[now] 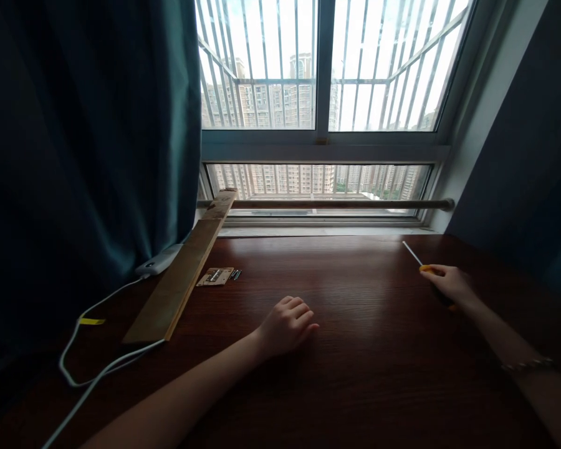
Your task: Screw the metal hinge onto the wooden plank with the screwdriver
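My right hand is closed round the handle of a screwdriver. Yellow parts of the handle show beside my fingers, and the thin metal shaft points up and left over the tabletop. My left hand rests palm down on the dark reddish-brown table, with nothing seen in it. Its fingers are loosely bent and a little apart, with the thumb out to the right. Left of it lie a small flat brownish piece with dark markings and several thin, dark screw-like pieces.
A long wooden board lies at the left, running toward the window. Beside it are a white power strip, a white cable and a yellow tag. A blue curtain hangs left; a rail crosses the window.
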A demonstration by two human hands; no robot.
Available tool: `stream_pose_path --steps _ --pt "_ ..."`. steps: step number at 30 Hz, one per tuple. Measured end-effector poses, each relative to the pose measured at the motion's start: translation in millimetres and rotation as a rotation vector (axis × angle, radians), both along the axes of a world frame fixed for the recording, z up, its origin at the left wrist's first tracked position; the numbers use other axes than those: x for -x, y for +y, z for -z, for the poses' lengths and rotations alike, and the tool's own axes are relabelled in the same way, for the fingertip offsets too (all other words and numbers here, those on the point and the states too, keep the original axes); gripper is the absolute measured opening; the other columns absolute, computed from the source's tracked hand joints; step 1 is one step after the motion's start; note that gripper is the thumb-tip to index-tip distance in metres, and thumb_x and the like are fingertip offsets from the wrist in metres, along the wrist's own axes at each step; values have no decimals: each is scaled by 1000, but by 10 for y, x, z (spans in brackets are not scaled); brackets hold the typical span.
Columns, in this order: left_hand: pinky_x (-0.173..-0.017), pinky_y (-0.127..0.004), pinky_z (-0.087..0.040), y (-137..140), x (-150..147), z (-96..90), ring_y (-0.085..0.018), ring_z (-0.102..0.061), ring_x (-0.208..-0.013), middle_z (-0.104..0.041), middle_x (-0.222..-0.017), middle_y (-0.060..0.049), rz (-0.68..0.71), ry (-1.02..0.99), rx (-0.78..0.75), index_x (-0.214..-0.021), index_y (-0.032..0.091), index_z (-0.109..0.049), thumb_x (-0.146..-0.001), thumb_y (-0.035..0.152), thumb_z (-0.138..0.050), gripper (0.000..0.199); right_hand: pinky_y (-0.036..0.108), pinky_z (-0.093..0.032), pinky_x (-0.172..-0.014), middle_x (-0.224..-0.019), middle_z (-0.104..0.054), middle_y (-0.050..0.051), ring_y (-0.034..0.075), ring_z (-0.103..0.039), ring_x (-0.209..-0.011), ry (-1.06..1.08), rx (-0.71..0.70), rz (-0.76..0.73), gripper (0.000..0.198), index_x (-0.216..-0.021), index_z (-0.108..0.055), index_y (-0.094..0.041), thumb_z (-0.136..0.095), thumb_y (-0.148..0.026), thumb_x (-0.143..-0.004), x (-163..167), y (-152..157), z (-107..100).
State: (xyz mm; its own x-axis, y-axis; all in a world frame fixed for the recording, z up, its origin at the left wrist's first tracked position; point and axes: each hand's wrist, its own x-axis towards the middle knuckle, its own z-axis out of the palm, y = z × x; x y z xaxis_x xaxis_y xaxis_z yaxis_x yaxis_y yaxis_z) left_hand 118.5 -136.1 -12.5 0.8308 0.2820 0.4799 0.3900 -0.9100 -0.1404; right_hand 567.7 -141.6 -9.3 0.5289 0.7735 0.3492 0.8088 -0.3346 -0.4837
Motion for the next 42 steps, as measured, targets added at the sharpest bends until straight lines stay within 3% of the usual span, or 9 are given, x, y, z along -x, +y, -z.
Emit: stream_pose_path --steps 3,6,22,29,33,36,38,42 --pt "-74 -33 -41 -20 0 -19 -17 -54 -81 -62 -79 -5 41 13 -8 -85 16 -58 -87 28 -43 19 38 -47 -65 -88 -70 14 32 -64 -79 -18 91 73 46 -99 -70 -13 -58 -46 -69 -259 -2 95" --pt "-75 -33 -41 -27 14 -27 -17 -54 -82 -62 -79 -4 46 19 -20 -84 16 -58 -87 27 -44 18 40 -48 -66 -88 -70 13 33 -64 -81 -22 138 45 44 -96 -71 -14 -59 -46 -69 -337 11 192" --pt "-76 -33 -39 -45 24 -36 -16 -54 -81 -60 -76 -4 44 57 -86 -77 16 -57 -87 29 -43 21 38 -48 -69 -86 -70 10 32 -64 -84 -14 243 -30 39 -92 -71 -17 -62 -44 -64 -418 61 395" --pt "-77 -33 -39 -12 43 -33 -16 -53 -82 -61 -79 -5 -27 37 -57 -79 17 -57 -88 29 -42 22 39 -46 -65 -88 -66 16 34 -62 -82 -207 341 -58 46 -95 -67 -14 -59 -49 -67 -246 35 360" --pt "-79 -35 -39 85 97 -78 -18 -53 -84 -61 -82 -5 -150 70 -26 -83 17 -58 -89 28 -38 23 39 -45 -60 -89 -61 18 35 -60 -81 -343 363 -26 47 -95 -64 -15 -53 -53 -71 -97 -15 330" --pt "-80 -36 -39 241 201 -134 -20 -53 -89 -61 -88 -7 -318 78 -18 -84 17 -58 -89 27 -36 24 43 -45 -67 -100 -56 21 40 -54 -91 -465 289 0 46 -101 -60 -12 -56 -47 -72 192 -51 259" --pt "-83 -37 -39 394 327 -151 -22 -52 -95 -60 -96 -9 -496 35 -22 -88 17 -59 -88 25 -36 24 45 -44 -77 -107 -54 20 39 -50 -99 -517 153 -127 45 -109 -57 -11 -57 -39 -74 527 -74 203" --pt "-95 -38 -34 748 700 -89 -26 -44 -115 -56 -113 -15 -909 -54 -37 -101 11 -58 -85 25 -40 28 39 -41 -90 -110 -56 13 29 -48 -105 -381 -38 -615 35 -113 -56 -17 -52 -29 -80 1424 -101 120"
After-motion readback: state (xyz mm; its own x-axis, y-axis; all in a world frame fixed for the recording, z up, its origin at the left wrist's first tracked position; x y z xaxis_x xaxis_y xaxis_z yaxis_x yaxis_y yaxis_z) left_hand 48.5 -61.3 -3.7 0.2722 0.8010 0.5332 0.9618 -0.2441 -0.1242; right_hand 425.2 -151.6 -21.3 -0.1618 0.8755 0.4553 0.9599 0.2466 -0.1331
